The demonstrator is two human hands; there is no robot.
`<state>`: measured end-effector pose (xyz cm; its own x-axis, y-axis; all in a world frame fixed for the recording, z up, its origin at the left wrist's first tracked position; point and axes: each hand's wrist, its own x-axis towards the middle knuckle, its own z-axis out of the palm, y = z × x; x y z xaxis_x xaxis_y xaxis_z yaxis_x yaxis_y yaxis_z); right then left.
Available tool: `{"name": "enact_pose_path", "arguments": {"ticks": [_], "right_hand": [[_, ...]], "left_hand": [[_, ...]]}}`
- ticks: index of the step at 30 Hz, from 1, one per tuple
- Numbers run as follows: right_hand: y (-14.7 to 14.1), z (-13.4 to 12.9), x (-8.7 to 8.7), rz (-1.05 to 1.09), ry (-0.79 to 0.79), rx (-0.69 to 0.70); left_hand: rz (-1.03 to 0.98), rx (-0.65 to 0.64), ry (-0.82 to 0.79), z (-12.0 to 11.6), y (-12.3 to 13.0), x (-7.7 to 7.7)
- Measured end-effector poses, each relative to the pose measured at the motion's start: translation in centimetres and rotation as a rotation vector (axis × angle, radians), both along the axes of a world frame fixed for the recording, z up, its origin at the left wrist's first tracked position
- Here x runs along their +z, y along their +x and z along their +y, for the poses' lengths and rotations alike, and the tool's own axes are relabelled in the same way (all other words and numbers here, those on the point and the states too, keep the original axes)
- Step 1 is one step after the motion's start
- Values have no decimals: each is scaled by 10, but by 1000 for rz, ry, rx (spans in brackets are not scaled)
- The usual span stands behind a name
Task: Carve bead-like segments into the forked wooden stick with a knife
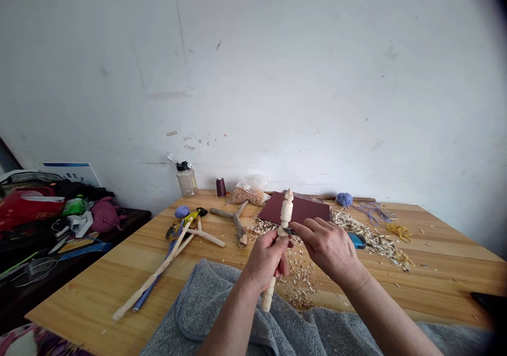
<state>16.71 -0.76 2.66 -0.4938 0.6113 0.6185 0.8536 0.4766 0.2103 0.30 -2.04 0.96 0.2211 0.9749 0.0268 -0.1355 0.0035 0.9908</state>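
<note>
My left hand (270, 256) is wrapped round a pale carved wooden stick (287, 211), which stands nearly upright with a pointed, notched top and its lower end over the grey towel (209, 287). My right hand (325, 242) is closed on a small knife (290, 231), its short dark blade against the stick just above my left thumb. The knife's handle is mostly hidden in my fingers. Behind the stick lies a dark red sheet (273, 208). Wood shavings (301, 279) are scattered beneath the hands.
Peeled sticks (158, 272) lie at the left, near a forked branch (235, 221). A bottle (187, 180), a thread spool (221, 187) and a plastic bag (250, 191) stand along the wall. Purple yarn (344, 199), yellow yarn (400, 232) and more shavings (372, 234) are at the right.
</note>
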Motion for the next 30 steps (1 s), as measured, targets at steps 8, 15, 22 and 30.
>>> {"name": "enact_pose_path", "arguments": {"ticks": [8,15,22,30], "right_hand": [[-8,2,-12,111,-24,1],[-2,11,-11,792,-399,159],[7,2,5,403,-260,151],[4,3,0,303,-121,92]], "left_hand": [[-123,-1,-55,-3,10,-2],[-433,-205,-161,0,4,-1],[-452,-202,-126,2,0,-2],[-367,-185,-76,0,1,1]]}}
